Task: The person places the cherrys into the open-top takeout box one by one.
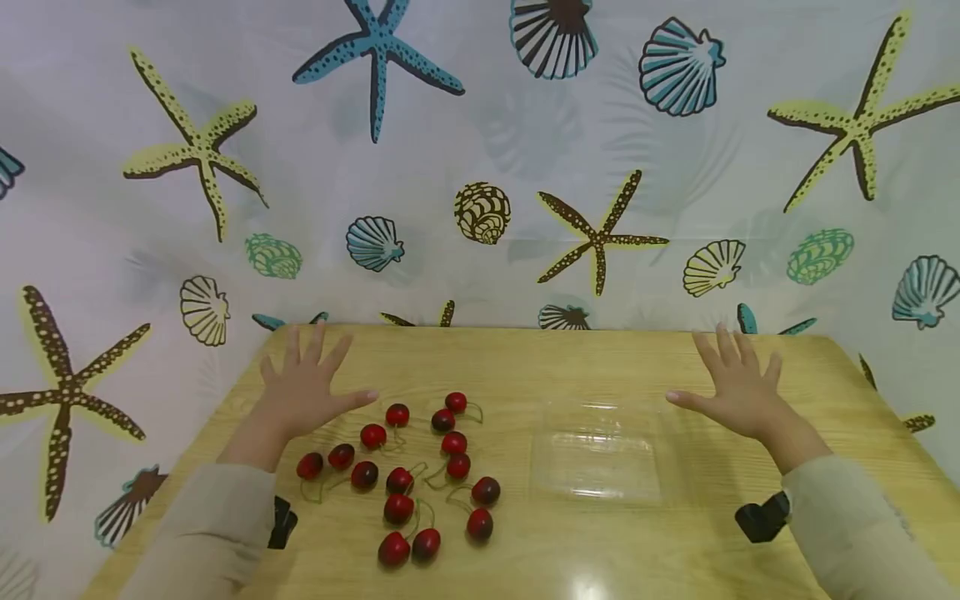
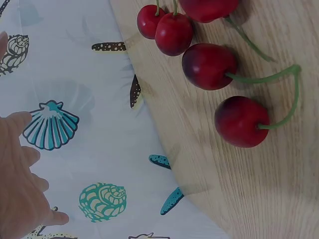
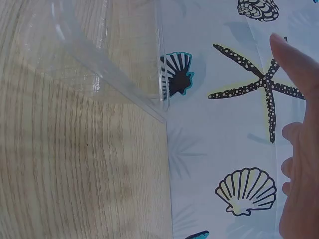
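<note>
The red cherries (image 1: 399, 508) with green stems (image 2: 296, 74) lie loosely on the left part of the wooden counter (image 1: 585, 367). The clear plastic container (image 1: 597, 467) stands to the right of them, well apart. The left hand (image 1: 302, 393) is held near the cherries, and its fingers (image 1: 335, 354) are spread wide. The right hand (image 1: 738, 400) is near the container, with its fingers also wide. Behind the counter there is a white cloth (image 1: 450, 150) with printed starfish (image 1: 599, 239) and shells (image 1: 678, 71).
</note>
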Demonstrator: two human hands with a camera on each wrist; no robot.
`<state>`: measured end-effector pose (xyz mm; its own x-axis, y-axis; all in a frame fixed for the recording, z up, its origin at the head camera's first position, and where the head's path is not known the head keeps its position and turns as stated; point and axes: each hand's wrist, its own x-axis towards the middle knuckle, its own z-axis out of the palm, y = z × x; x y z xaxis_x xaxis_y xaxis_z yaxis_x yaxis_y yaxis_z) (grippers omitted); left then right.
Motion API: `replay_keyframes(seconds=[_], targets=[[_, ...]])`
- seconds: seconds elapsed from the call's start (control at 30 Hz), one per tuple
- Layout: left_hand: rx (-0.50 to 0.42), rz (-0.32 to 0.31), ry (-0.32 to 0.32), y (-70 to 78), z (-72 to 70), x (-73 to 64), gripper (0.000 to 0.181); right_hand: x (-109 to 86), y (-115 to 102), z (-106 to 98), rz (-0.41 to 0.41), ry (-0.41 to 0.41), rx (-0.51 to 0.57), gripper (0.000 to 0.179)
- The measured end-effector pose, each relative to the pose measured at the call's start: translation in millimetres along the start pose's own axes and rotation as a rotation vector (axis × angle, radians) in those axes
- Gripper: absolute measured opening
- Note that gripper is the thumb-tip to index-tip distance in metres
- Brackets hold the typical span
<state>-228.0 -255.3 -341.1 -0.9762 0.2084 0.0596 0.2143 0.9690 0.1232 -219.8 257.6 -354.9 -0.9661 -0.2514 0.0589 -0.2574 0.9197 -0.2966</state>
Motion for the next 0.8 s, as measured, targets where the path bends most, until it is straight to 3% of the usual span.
replay_keyframes(seconds=[0.3,0.8], targets=[[-0.03,0.004,-0.001,2.7,10.3,-5.9,0.091,-5.3,-8,8,-0.018,0.0,0.003,0.092],[-0.063,-0.01,-0.005,-0.7,28.8,-28.7,0.091,-15.6,-21,35,-0.071,0.009,0.057,0.09]])
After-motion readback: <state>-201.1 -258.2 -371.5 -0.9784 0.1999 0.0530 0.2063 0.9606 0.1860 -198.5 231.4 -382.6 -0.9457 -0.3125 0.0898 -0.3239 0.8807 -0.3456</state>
